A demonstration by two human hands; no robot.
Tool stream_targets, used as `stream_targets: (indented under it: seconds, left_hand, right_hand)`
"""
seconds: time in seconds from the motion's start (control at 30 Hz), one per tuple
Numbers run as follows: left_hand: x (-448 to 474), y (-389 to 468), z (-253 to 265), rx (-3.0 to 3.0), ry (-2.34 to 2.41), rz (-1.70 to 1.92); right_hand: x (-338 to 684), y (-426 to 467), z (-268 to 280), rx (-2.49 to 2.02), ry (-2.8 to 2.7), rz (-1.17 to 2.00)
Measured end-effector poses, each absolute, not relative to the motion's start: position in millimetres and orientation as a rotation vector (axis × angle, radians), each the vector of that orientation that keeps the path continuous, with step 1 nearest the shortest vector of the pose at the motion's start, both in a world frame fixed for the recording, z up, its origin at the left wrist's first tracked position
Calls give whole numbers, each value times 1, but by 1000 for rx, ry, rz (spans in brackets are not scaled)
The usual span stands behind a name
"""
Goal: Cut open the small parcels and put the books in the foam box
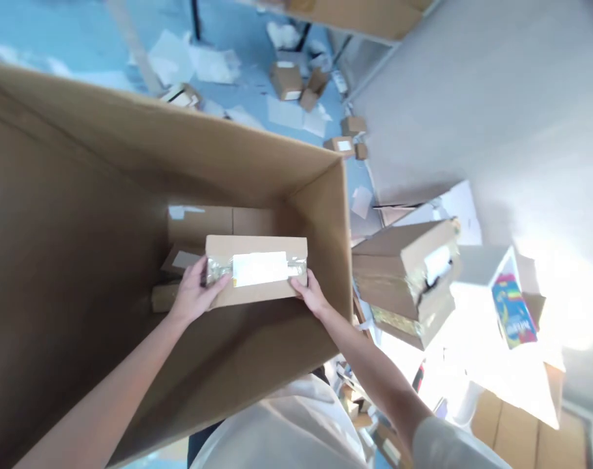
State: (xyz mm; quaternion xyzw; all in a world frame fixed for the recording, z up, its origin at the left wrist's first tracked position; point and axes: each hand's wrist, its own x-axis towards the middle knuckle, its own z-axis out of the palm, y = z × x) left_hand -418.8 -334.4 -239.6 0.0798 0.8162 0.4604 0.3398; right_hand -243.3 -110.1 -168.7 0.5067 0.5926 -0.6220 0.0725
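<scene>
Between my two hands is a long brown cardboard box with a white label and clear tape on its upper face. My left hand grips its left end, thumb on top. At the right end my right hand closes on the corner, its thumb also on the upper face. The held box is inside a large open carton, above its floor. Smaller boxes lie in the carton behind and left of it, partly hidden by the held box and my left hand.
Right of the carton, a taped brown box stands by white boxes and a colourful package. Small boxes and papers are scattered over the blue floor. A pale wall runs along the right. A table leg shows at the top.
</scene>
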Motion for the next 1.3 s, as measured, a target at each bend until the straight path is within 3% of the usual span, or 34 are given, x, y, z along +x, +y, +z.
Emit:
stream_targets:
  seconds: [0.3,0.5,0.87,1.07,1.3]
  left_hand:
    - [-379,-321,-25,508,2051,966]
    - [-308,-286,63,679,2074,786]
    - [-124,-167,81,1275,1734,551]
    - [-65,-110,69,1372,1484,494]
    - [-15,-48,42,1456,1273,593]
  right_hand:
    - [-99,-143,-2,1239,2150,-2175]
    - [17,-148,48,1177,2215,-2302]
    - [231,-178,54,1988,2127,-2374]
    - [278,-183,40,2381,1992,-2387]
    - [302,-159,40,2741,1959,-2168]
